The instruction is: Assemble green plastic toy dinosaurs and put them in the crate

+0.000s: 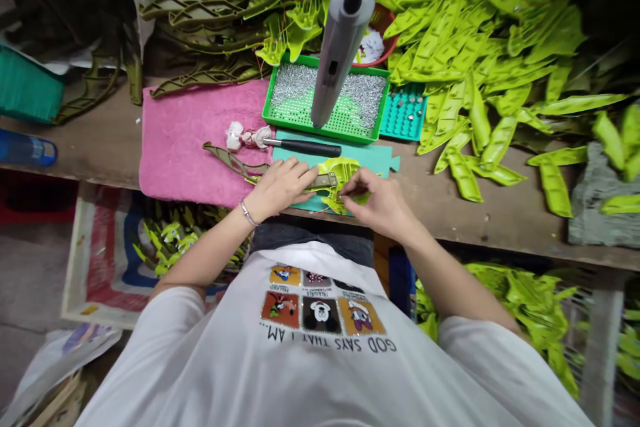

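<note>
My left hand (pixel 283 188) lies over a dark olive curved part (pixel 231 161), its fingers pressing on it where it meets a lime green part (pixel 345 170). My right hand (pixel 373 195) is pinched at the right side of the lime green part; whatever is between its fingertips is too small to make out. Both parts rest on a teal mat (pixel 383 159). Just beyond my hands lies an electric-looking tool with a black handle (pixel 310 147) and a metal shaft, its tip beside a white and red cloth bundle (pixel 247 137).
A green tray (pixel 325 130) of small metal pieces stands behind the mat, under a hanging grey tool (pixel 343 47). A teal tray (pixel 404 113) adjoins it. Lime green parts (pixel 465 47) pile at right, olive parts (pixel 215 7) at back left. A pink cloth (pixel 190 140) lies left.
</note>
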A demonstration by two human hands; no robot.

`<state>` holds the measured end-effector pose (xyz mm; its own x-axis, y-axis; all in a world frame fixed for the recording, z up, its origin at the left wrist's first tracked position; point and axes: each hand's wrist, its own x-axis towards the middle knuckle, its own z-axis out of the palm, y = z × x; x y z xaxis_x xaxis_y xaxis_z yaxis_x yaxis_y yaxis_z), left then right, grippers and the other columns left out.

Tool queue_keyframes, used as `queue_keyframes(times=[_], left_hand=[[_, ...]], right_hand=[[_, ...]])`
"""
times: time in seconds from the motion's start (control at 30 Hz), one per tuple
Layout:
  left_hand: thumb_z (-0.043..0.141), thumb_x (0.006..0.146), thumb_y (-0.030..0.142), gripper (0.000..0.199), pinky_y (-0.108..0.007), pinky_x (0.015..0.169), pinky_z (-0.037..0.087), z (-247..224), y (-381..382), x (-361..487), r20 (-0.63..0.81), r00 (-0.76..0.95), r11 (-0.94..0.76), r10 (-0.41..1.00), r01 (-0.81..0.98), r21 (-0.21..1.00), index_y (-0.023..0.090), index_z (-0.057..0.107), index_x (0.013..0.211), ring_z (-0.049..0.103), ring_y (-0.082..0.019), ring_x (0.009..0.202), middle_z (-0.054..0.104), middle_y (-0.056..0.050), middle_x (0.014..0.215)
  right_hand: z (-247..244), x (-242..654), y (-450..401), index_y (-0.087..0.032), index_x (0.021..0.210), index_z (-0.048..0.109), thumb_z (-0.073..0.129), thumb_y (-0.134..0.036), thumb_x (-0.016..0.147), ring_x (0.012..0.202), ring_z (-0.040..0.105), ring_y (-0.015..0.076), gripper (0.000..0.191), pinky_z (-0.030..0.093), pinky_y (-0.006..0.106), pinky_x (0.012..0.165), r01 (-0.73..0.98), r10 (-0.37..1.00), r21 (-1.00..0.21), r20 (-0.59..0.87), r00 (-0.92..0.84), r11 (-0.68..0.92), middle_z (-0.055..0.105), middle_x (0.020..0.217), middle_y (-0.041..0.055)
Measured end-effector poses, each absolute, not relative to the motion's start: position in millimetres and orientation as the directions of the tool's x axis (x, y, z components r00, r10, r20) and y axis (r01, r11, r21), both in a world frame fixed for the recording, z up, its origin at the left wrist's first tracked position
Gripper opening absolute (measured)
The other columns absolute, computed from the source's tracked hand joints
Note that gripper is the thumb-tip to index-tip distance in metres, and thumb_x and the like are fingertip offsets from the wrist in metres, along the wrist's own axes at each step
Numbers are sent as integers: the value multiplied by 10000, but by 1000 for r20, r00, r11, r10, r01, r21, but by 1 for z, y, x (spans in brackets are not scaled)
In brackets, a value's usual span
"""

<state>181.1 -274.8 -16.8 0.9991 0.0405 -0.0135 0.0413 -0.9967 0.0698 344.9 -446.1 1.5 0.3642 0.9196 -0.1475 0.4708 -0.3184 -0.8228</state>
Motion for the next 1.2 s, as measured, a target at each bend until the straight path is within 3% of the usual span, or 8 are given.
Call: queue_keyframes(times=[0.17, 0.33, 0.43, 0.5, 0.67, 0.8, 1.0, 1.2], left_hand=[[624, 951, 400, 436, -348, 714, 429, -9, -275, 181, 27, 999, -1000, 18, 18, 15, 134, 559, 1291, 577, -259, 925, 665, -86, 950], [621, 952, 406, 395, -342, 730, 444, -6, -272, 181, 57, 998, -999, 25, 23, 35, 139, 583, 1240, 575, -247, 888, 659, -79, 926], [598, 964, 430, 384, -335, 748, 454, -9, -271, 181, 70, 997, -999, 31, 29, 26, 140, 596, 1216, 575, -240, 876, 656, -77, 915], [591, 966, 444, 400, -333, 750, 456, -11, -271, 181, 73, 997, -999, 31, 30, 14, 135, 596, 1219, 575, -239, 872, 657, -76, 917], [590, 966, 441, 428, -339, 751, 450, -11, -273, 181, 21, 998, -997, 56, 55, 54, 127, 577, 1257, 572, -249, 898, 657, -90, 944], [616, 955, 420, 436, -341, 739, 435, -8, -274, 180, -3, 999, -996, 52, 52, 74, 122, 566, 1269, 569, -253, 912, 657, -97, 963], [651, 932, 430, 465, -347, 712, 416, -5, -277, 181, 15, 999, -998, 50, 49, 30, 110, 570, 1260, 567, -262, 914, 660, -100, 956], [602, 964, 410, 442, -354, 706, 407, -6, -280, 180, 23, 998, -997, 52, 51, 49, 110, 561, 1286, 571, -271, 946, 663, -109, 963]], right_hand=[[2, 337, -443, -224, 761, 531, 581, -167, 745, 657, 619, 149, 77, 468, 277, 666, 531, 900, -766, -139, 414, -362, 664, 727, 4], [2, 371, -441, -224, 771, 563, 579, -252, 799, 696, 632, 167, 42, 503, 302, 699, 516, 892, -789, -88, 442, -334, 679, 761, 23], [-12, 424, -434, -217, 889, 599, 487, -229, 852, 817, 669, 219, 118, 525, 381, 811, 591, 744, -673, 91, 662, -445, 712, 897, 80], [-31, 460, -426, -202, 984, 612, 466, -210, 862, 928, 674, 268, 191, 506, 450, 906, 628, 676, -569, 163, 719, -531, 718, 999, 127], [-67, 506, -413, -199, 953, 649, 511, -240, 846, 998, 665, 318, 179, 508, 505, 927, 706, 726, -448, 164, 668, -548, 719, 986, 131], [-47, 480, -421, -223, 876, 648, 605, -293, 816, 870, 674, 266, 101, 555, 454, 841, 688, 723, -559, 211, 657, -463, 710, 861, 82], [2, 376, -448, -227, 801, 593, 679, -292, 780, 679, 674, 177, 110, 575, 329, 660, 441, 863, -863, 12, 505, -246, 712, 773, 23], [-1, 342, -457, -218, 811, 575, 650, -240, 781, 668, 682, 157, 83, 554, 300, 668, 409, 903, -868, -97, 418, -283, 729, 781, 15]])
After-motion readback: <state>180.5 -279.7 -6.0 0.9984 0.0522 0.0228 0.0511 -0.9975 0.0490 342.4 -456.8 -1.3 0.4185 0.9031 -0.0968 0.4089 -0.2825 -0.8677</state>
